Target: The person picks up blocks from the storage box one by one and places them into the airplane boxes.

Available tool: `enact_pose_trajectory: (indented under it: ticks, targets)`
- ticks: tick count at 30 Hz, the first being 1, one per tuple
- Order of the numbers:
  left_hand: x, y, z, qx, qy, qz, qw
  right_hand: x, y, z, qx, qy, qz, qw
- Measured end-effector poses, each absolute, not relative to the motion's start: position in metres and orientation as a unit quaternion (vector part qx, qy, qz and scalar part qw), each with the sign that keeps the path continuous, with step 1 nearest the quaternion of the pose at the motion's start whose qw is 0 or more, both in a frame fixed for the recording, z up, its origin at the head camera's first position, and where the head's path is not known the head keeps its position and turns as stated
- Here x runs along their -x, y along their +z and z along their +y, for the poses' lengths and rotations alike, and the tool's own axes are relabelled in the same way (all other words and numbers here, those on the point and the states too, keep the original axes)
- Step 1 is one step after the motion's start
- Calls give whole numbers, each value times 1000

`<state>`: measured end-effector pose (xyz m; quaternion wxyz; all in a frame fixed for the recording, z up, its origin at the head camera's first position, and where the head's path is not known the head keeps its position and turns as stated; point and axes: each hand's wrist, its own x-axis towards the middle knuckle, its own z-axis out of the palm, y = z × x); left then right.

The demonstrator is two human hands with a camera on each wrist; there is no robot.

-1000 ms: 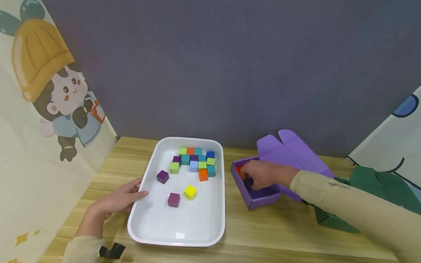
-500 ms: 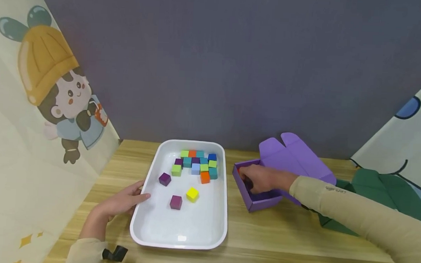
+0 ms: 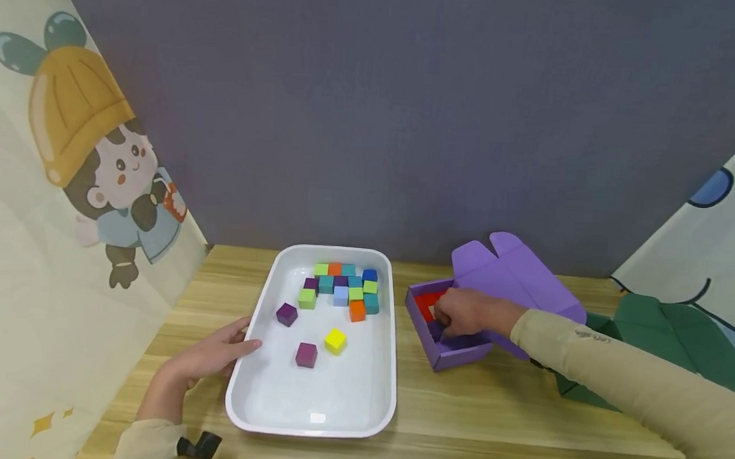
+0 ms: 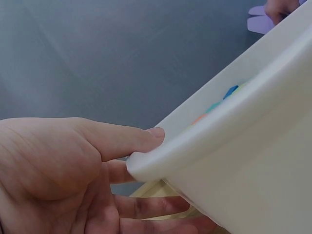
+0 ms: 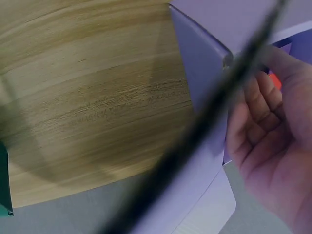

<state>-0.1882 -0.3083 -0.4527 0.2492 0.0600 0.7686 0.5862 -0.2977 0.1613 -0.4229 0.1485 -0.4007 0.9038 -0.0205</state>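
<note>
A white tray (image 3: 311, 398) holds several coloured cubes; a yellow cube (image 3: 335, 341) and a plum cube (image 3: 306, 355) lie apart from the grouped ones. My left hand (image 3: 217, 349) grips the tray's left rim. In the left wrist view, its thumb (image 4: 141, 139) lies over the rim, with the fingers below. My right hand (image 3: 465, 312) reaches into an open purple box (image 3: 442, 359), fingers bent downward. Beside the fingertips shows a dark purple piece (image 3: 435, 328); whether they pinch it is hidden. Red pieces (image 3: 427, 302) lie in the box's back left.
The purple lid (image 3: 507, 273) stands raised behind the right forearm. To the right is an open green box (image 3: 665, 335), partly covered by the sleeve. A grey wall (image 3: 372, 120) closes off the back of the wooden table (image 3: 457, 425).
Inside the box, my right hand has shifted slightly right, uncovering more of the red pieces. My left hand stays on the tray rim. The cubes in the tray have not moved.
</note>
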Motion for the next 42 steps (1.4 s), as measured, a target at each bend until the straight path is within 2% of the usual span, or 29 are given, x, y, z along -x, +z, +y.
enact_pose_trajectory:
  ticks: [17, 25, 31, 42]
  targets:
    - [187, -452, -306, -54, 581, 773, 248, 294, -422, 161, 380, 11, 910, 162]
    - [188, -454, -309, -61, 583, 772, 246, 297, -404, 161, 412, -15, 904, 115]
    - [187, -452, -309, -55, 578, 776, 247, 296, -391, 154, 417, -23, 903, 102]
    - [188, -451, -308, -49, 573, 780, 249, 286, -369, 139, 439, 11, 898, 28]
